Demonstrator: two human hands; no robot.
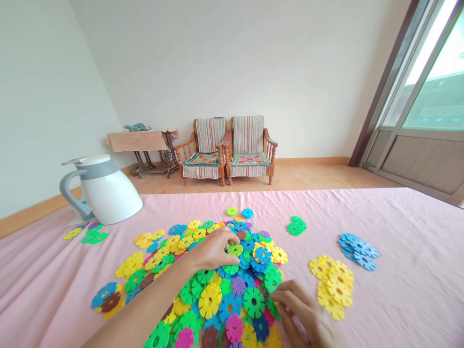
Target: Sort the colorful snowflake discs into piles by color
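Observation:
A big heap of flat plastic snowflake discs in mixed colours lies on the pink cloth in front of me. My left hand rests on the heap's far side, fingers curled and pinching a light green disc. My right hand sits at the heap's near right edge, fingers bent and touching the discs there; what it holds, if anything, is hidden. Right of the heap lie sorted groups: yellow discs, blue discs and a small green pile.
A white jug with a grey handle stands at the far left of the cloth, with a few loose discs beside it. Beyond the table are two striped wooden armchairs, a small side table and a glass door.

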